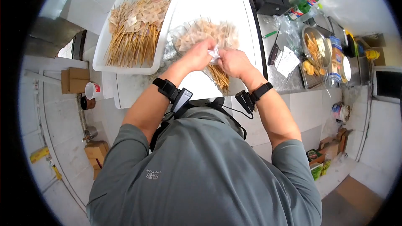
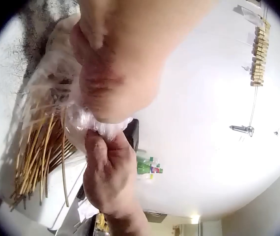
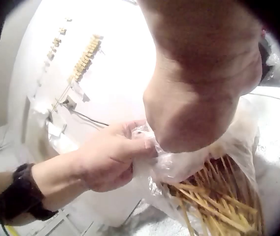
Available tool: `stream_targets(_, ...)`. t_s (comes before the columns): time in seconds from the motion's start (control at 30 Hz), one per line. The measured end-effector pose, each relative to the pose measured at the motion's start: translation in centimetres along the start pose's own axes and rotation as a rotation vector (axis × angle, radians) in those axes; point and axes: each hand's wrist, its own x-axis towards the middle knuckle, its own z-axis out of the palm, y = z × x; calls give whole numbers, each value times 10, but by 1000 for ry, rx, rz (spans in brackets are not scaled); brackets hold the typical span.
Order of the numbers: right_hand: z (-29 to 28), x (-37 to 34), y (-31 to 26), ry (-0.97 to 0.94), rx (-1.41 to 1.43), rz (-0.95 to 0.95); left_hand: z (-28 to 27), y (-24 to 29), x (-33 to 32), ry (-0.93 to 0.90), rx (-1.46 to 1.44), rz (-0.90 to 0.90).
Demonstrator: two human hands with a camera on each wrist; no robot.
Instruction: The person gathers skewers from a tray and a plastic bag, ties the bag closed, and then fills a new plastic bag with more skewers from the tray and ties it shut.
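Note:
Both hands are together over a clear plastic bag (image 1: 214,53) on the white tabletop. My left hand (image 1: 200,55) grips the gathered neck of the bag from one side. From the other side, the thumb and fingers of my right hand (image 1: 235,62) pinch the same twisted plastic. Inside the bag is a bundle of skewers threaded with thin pale slices (image 1: 228,33). Their bare wooden sticks (image 1: 220,77) point toward the body, and also show in the left wrist view as sticks (image 2: 44,152) below the bunched plastic. In the right wrist view, the right hand (image 3: 194,98) partly covers the bag's neck.
A white plastic tub (image 1: 98,54) full of similar skewers stands at the left. On the right-hand counter are a knife (image 1: 273,53), paper slips (image 1: 287,61), a metal bowl (image 1: 317,46) and green bottles (image 1: 303,6). A black box-shaped device (image 1: 270,0) sits at the back.

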Motion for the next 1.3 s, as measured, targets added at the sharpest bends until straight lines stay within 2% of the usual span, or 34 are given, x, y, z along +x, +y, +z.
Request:
stream_targets(0.03, 0, -1, 0, -13, -18, -38, 1, -4, 0, -4, 2, 1)
stream_targets(0.1, 1, -4, 3, -29, -36, -71, 6, -16, 4, -18, 160, 187)
stream_targets(0.23, 20, -1, 16, 63, 184, -42, 2, -18, 10, -82, 282, 218)
stream_targets(0.3, 19, -2, 18, 83, 269, -18, -8, -7, 12, -287, 189, 34)
stream_targets(0.37, 12, -5, 13, 32, 527, 123, -12, -6, 12, -322, 75, 11)
stream_targets(0.43, 3, -6, 8, 13, 526, 134, -13, -16, 12, -358, -38, -15)
stream_targets(0.5, 3, -8, 8, -5, 522, 147, -5, -30, 12, -251, -334, -8)
stream_targets(0.6, 9, -7, 13, -6, 516, 121, 5, -32, 9, -225, -470, -30)
stream_targets(0.7, 9, -5, 12, 34, 400, 105, 8, -21, 6, -148, -324, 31)
stream_targets(0.83, 16, -2, 15, 19, 527, 175, 18, -23, 6, -69, -361, 55)
stream_targets(0.9, 14, -3, 16, 21, 578, 189, 19, -19, -1, 49, -222, 244)
stream_targets(0.93, 8, -6, 15, 32, 641, 196, 20, -16, -6, 46, -224, 241)
stream_targets(1.0, 8, -6, 19, 39, 699, 198, 21, -10, -15, 203, -325, 101)
stream_targets(1.03, 15, -6, 23, 231, 670, 126, 20, -12, -16, 203, -326, 101)
stream_targets(1.07, 21, -7, 27, 420, 638, 55, 18, -16, -19, 164, -509, 39)
stream_targets(1.1, 11, -12, 24, 386, 642, 63, 14, -17, -23, 125, -692, -24)
stream_targets(1.13, 9, -13, 30, 385, 642, 63, 9, -18, -25, 126, -693, -25)
stream_targets(1.2, 4, -18, 42, 112, 848, 387, 0, -19, -32, 153, -829, -4)
stream_targets(1.27, 2, -22, 44, 77, 772, 402, 1, -25, -33, 160, -765, 43)
stream_targets(1.3, 7, -23, 44, 117, 856, 364, 2, -28, -34, 116, -777, 32)
